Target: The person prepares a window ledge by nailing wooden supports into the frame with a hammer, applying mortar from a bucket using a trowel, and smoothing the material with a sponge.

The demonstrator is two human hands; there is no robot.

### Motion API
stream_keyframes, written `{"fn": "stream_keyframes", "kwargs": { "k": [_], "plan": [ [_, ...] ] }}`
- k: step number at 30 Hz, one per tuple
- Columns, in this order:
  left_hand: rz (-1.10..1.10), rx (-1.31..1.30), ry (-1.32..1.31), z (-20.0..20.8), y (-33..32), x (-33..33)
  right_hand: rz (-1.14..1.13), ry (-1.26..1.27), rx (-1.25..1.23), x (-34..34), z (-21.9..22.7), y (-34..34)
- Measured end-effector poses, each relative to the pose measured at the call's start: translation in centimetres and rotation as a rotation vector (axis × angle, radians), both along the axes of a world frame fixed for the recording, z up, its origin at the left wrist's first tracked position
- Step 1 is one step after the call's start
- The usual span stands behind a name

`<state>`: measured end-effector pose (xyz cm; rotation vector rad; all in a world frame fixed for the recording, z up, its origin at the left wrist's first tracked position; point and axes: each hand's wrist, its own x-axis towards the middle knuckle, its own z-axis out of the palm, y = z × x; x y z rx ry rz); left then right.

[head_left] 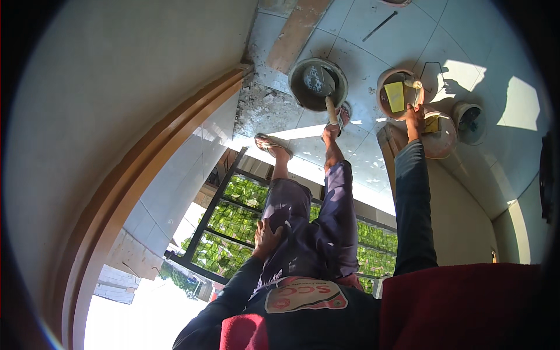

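Note:
My left hand [267, 237] lies on my thigh, fingers stretched over the dark trousers. My right arm reaches forward, and my right hand [415, 118] is closed at the near rim of a round pinkish tub [381, 100]. Inside that tub are a flat yellow rectangular piece [395, 97] and a tool with a pale handle [413, 84]. A second pinkish tub [444, 146] stands beside my right wrist, with something yellow in it. Between my feet and the wall, a grey bucket [296, 96] holds a trowel, its wooden handle [331, 109] leaning out over the rim toward me.
A greyish bucket [471, 137] stands right of the tubs. A long board [298, 35] and a thin metal rod [379, 27] lie on the tiled floor. Broken, rubble-strewn floor [262, 111] adjoins the wooden door frame [166, 154]. A black metal gate [213, 216] is below my legs.

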<state>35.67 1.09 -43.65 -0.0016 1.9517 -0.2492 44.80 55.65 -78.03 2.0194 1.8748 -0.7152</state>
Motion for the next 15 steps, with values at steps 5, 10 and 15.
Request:
{"fn": "stream_keyframes", "kwargs": {
  "k": [5,10,15],
  "plan": [
    [0.066,0.163,0.017,0.4,1.0,-2.5,-0.022,0.414,0.091,-2.5,4.7,-5.3],
    [0.442,0.730,0.125,7.9,4.3,-7.9,0.426,0.464,-0.194,-8.9,12.8,-14.9],
    [0.411,1.175,0.435,25.1,6.1,-16.1,0.453,0.549,-0.265,-12.0,19.8,-23.1]
  ]
}}
